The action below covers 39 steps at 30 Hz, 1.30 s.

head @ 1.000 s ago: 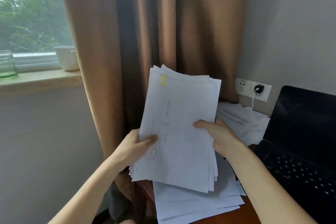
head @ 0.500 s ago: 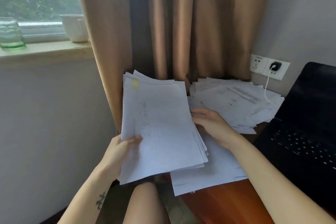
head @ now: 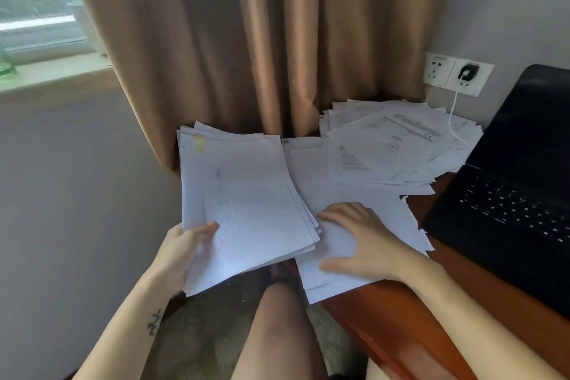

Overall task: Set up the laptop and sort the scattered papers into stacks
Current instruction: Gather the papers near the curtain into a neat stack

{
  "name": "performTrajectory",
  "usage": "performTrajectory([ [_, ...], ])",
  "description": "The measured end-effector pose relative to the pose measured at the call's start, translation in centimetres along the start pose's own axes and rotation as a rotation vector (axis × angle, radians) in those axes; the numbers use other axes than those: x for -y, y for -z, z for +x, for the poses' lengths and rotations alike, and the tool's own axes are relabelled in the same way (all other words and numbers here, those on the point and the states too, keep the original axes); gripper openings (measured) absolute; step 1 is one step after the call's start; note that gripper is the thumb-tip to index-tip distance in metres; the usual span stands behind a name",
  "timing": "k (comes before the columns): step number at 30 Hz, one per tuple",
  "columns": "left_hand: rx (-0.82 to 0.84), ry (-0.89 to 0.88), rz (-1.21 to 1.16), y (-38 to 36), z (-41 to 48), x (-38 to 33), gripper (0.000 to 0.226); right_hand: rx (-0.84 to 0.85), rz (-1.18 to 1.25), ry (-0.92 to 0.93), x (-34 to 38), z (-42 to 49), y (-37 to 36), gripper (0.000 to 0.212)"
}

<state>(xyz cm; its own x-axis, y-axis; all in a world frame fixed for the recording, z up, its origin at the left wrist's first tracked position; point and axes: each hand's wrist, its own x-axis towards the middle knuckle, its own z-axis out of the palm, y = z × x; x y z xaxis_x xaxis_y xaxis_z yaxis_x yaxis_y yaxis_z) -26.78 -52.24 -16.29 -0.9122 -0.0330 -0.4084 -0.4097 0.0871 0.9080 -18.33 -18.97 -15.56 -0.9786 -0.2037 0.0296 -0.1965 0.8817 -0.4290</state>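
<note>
We note left hand (head: 188, 251) gripping a paper sheaf (head: 246, 210) beyond the desk (head: 431, 302) edge, right hand (head: 361, 244) flat, fingers (head: 336, 214) straight, pressing a stack (head: 379, 205) on the desk, open laptop (head: 518, 203) just right.

We see the laptop (head: 509, 210) only in part: the frame edge at 3 o'clock cuts off its screen and keys. The left hand (head: 182, 253) shows only a thumb on the sheaf (head: 246, 200); its fingers are behind the sheets. The writing on the sheaf is too faint to read, and the print on the far pile (head: 398, 145) at 1 o'clock is too small. The right hand (head: 361, 244) covers part of the near pile (head: 379, 203). We cannot see the lower end of the cable (head: 453, 114), between far pile and laptop. At 10 o'clock the window (head: 34, 0) is blurred, and the edge at 9 o'clock cuts a green glass (head: 4, 65).
</note>
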Motion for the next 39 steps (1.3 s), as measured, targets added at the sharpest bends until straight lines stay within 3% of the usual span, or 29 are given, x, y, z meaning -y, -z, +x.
performTrajectory([
  [4,-0.001,-0.005,-0.011,0.9,-0.1,-0.3,0.020,0.034,-0.090,0.025,0.4,-0.4,-0.4,0.101],
  [16,-0.036,-0.045,-0.121,3.5,-5.0,2.3,0.022,-0.243,0.102,-0.009,0.8,-1.0,-0.4,0.031],
  [19,-0.023,-0.064,-0.134,3.9,-6.4,2.7,0.016,-0.416,0.093,-0.020,0.0,-0.9,-0.5,0.039],
  [23,0.006,-0.065,-0.147,4.2,-7.7,3.0,0.023,-0.612,0.432,-0.120,0.6,-1.2,0.4,0.047],
  [28,0.049,-0.054,-0.166,2.3,-8.1,2.9,0.028,-0.707,0.813,-0.203,1.6,-0.8,2.0,0.048],
  [33,0.071,-0.030,-0.082,-0.5,-7.0,3.0,0.025,-0.680,0.968,-0.145,3.0,-0.8,3.3,0.046],
  [36,0.117,-0.025,-0.063,-1.2,-6.8,2.9,0.026,-0.563,1.022,-0.100,4.8,-0.6,3.7,0.035],
  [39,0.194,-0.028,-0.038,-1.1,-6.6,2.6,0.034,-0.415,0.988,-0.042,7.2,0.3,3.1,0.041],
])
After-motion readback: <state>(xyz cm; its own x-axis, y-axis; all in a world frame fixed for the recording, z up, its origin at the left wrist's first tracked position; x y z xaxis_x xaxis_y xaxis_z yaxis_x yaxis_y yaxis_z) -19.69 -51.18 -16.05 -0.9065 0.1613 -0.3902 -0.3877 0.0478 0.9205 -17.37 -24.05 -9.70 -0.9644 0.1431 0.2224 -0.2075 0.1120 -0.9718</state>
